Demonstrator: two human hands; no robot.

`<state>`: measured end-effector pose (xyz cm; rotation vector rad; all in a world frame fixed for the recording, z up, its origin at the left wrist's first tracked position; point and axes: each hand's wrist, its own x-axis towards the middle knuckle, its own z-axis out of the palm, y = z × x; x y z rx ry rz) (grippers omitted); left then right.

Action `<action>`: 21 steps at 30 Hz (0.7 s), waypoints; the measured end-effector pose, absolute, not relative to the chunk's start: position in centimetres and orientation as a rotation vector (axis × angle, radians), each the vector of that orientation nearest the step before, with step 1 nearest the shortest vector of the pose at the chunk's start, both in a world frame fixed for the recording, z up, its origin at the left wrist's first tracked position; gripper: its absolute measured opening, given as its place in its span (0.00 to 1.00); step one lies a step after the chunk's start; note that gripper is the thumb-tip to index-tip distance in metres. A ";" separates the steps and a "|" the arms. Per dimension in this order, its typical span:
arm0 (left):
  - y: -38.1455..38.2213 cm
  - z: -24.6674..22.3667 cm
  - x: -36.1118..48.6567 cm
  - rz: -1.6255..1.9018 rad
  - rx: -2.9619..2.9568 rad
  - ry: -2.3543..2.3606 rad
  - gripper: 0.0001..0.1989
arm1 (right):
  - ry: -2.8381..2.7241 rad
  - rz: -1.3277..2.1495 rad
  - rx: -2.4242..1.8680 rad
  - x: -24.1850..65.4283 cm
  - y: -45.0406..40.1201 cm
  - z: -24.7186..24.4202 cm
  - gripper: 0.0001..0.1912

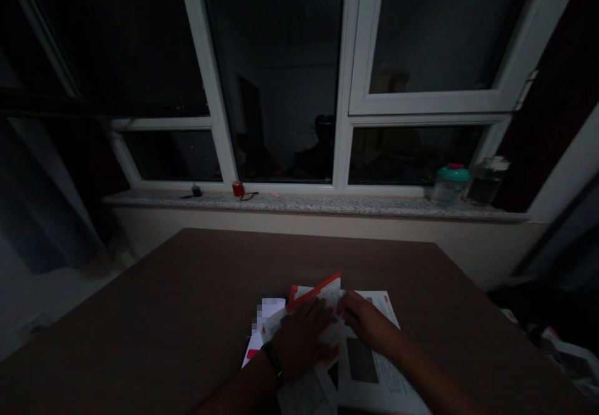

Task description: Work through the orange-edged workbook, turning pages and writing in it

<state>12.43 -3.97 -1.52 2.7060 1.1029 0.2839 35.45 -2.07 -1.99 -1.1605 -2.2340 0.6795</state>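
Note:
Several printed sheets (pixel 374 365) with red edges lie overlapping near the front of the brown table. My left hand (pixel 304 334), with a dark band on its wrist, lies spread on a tilted, red-edged sheet (pixel 333 287). Close to its right, my right hand (pixel 358 312) has its fingers closed at the right edge of that same sheet. A lit phone-like screen (pixel 271 309) shows at the left of the papers, partly covered by them. The undersides of both hands are hidden.
The brown table (pixel 196 290) reaches back towards a windowsill (pixel 304 203). On the sill stand a small red jar (pixel 238 188), a small dark bottle (pixel 196 190), a teal-lidded container (pixel 450 184) and a clear bottle (pixel 487 181). Papers (pixel 568 356) lie beyond the right table edge.

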 end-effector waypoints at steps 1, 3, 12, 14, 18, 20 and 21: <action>-4.0 -1.6 12.5 0.295 2.704 1.122 0.29 | -2.225 0.677 -1.172 35.4 -1.9 -2.0 0.07; -4.1 -1.7 12.6 0.303 2.705 1.142 0.28 | -2.227 0.679 -1.155 35.4 -2.0 -1.8 0.07; -4.2 -1.9 12.4 0.362 2.738 1.099 0.25 | -2.306 0.789 -1.036 35.0 -4.7 -1.0 0.07; -4.3 -1.4 12.4 0.366 2.729 1.077 0.26 | -2.291 0.733 -1.079 35.1 -4.0 -1.2 0.07; -4.5 -0.6 12.6 0.314 2.702 1.093 0.29 | -2.257 0.657 -1.132 35.4 -2.3 -1.7 0.07; -4.6 -0.6 12.6 0.302 2.704 1.103 0.28 | -2.257 0.660 -1.117 35.4 -2.1 -1.8 0.07; -4.6 -0.7 12.7 0.305 2.708 1.104 0.27 | -2.266 0.665 -1.107 35.4 -2.2 -1.7 0.07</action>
